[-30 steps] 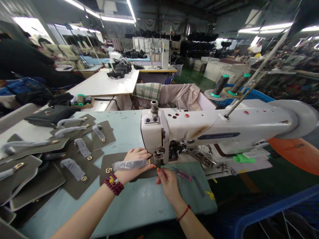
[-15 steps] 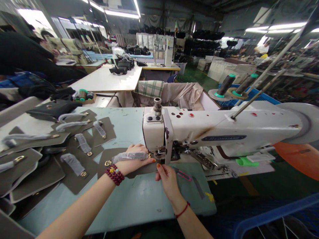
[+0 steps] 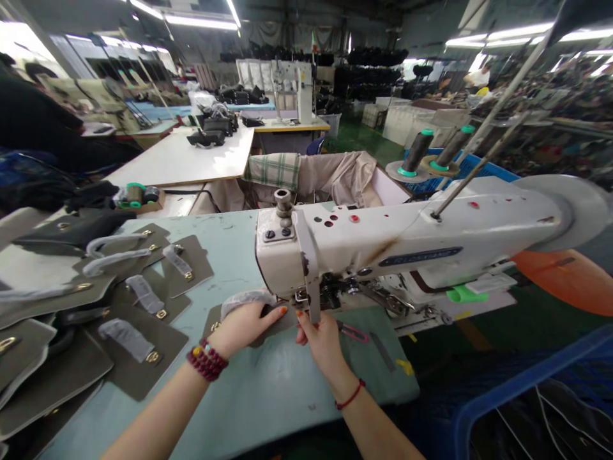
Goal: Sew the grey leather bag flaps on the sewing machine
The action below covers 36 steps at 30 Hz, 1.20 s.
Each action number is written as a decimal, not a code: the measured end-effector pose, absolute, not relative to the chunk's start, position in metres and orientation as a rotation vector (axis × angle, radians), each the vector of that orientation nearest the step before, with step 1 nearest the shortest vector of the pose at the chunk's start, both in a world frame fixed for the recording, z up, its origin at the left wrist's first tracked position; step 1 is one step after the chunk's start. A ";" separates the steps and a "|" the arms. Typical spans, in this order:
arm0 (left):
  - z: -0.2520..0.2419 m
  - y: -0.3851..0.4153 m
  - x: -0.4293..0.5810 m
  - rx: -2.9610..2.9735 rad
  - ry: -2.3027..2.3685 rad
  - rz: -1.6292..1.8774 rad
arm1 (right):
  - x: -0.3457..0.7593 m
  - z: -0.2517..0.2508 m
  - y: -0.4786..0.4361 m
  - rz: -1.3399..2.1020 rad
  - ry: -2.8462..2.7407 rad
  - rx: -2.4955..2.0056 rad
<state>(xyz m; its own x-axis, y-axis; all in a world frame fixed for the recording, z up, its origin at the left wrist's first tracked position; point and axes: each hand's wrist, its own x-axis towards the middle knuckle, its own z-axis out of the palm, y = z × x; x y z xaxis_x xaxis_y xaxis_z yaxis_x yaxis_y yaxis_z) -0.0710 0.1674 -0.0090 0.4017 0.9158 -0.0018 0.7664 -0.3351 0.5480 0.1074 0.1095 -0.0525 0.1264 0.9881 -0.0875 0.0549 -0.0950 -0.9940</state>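
A grey-brown bag panel [image 3: 281, 326] lies on the sewing machine's bed, partly hidden by my hands. Its handle, wrapped in clear plastic [image 3: 243, 298], arches behind my left hand [image 3: 249, 324]. That hand rests flat across the panel, thumb stretched towards the needle area; its other fingers are mostly hidden. My right hand [image 3: 320, 340] pinches the panel's right edge between thumb and curled fingers, just in front of the presser foot. The white sewing machine [image 3: 282, 262] stands directly behind both hands. Pink-handled thread snips [image 3: 353, 332] lie right of my right hand.
Several similar panels with wrapped handles [image 3: 127, 338] overlap at the left. Thread cones [image 3: 419, 152] stand behind the machine. A blue crate [image 3: 460, 421] holding dark pieces is at the lower right. A fabric-lined bin [image 3: 330, 172] sits beyond the table. A person in dark clothing [image 3: 38, 115] is far left.
The view has swung slightly right, so the scene sits further left. My left hand has turned and its fingers are less visible behind the handle. My right hand still pinches the panel's edge.
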 end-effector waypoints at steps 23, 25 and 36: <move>-0.066 0.089 0.020 0.611 1.107 1.530 | 0.109 -0.056 0.115 1.031 -1.253 -1.472; -0.063 0.098 0.010 0.819 1.188 1.373 | 0.110 -0.055 0.115 1.025 -1.271 -1.480; -0.056 0.113 -0.015 0.868 1.176 0.879 | 0.117 -0.046 0.099 1.109 -1.223 -1.417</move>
